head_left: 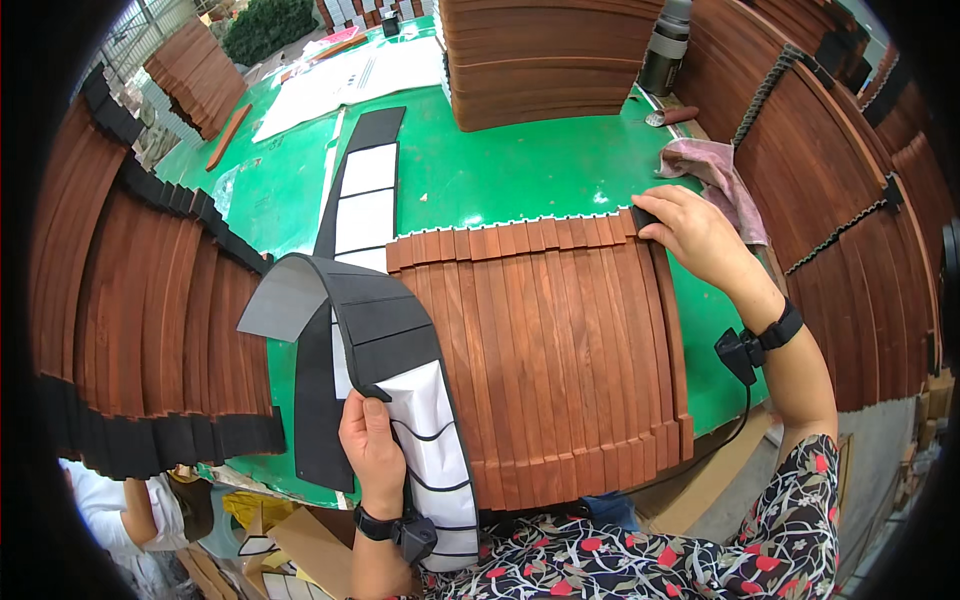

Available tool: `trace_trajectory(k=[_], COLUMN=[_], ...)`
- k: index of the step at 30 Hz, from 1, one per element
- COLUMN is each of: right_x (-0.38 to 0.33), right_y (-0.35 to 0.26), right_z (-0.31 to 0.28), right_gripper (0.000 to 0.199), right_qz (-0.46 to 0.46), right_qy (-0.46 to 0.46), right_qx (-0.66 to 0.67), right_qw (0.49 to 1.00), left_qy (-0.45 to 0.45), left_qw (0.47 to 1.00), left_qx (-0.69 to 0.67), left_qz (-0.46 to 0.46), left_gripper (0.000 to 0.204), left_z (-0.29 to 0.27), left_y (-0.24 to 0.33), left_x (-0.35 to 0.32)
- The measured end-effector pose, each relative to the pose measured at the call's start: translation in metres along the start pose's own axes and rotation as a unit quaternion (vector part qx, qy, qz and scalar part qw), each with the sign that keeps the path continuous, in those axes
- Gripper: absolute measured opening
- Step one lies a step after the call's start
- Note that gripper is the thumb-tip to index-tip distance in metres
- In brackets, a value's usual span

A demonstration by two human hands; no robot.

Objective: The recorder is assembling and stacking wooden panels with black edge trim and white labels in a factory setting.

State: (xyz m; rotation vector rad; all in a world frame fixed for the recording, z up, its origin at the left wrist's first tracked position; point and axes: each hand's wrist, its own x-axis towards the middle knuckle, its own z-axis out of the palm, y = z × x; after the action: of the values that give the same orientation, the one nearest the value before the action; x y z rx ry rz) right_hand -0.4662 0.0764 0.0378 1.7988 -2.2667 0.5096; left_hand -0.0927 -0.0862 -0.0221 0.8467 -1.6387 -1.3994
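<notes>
My left hand [376, 445] pinches the edge of a long black foam strip [385, 305], scored into sections. The strip arches up and curls over at its far end, and white backing paper [425, 420] shows along its near part. My right hand [690, 230] is closed on a small black pad [643, 218] at the far right corner of a row of brown wooden slats [540, 360]. The slats stand packed side by side in front of me. Beneath the held strip lie more black strips [322, 410] with white sections.
A green tabletop [510, 175] carries a tall wooden stack [550, 60] at the back. At left stand slats with black ends [160, 300]. A pink cloth [705, 165], a flask [665, 50] and wooden panels [830, 190] are on the right. Another person's arm [140, 515] shows lower left.
</notes>
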Motion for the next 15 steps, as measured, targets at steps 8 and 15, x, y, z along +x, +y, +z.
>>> trace_trajectory(k=[8,15], right_x=[-0.0007,0.0006], right_y=[0.0005,-0.0011], right_z=[-0.0009,-0.0028], right_gripper=[0.035,0.036], right_qz=[-0.008,0.007], right_qy=[0.001,-0.026], right_qx=[-0.007,0.013], right_qw=[1.000,1.000], left_qy=[-0.018,-0.011], left_qw=[1.000,1.000], left_qx=[0.007,0.010], left_qz=[0.007,0.007], left_gripper=[0.032,0.034], left_z=[-0.0054,-0.0043], left_y=[-0.0032,-0.0039], left_x=[-0.0011,-0.0005])
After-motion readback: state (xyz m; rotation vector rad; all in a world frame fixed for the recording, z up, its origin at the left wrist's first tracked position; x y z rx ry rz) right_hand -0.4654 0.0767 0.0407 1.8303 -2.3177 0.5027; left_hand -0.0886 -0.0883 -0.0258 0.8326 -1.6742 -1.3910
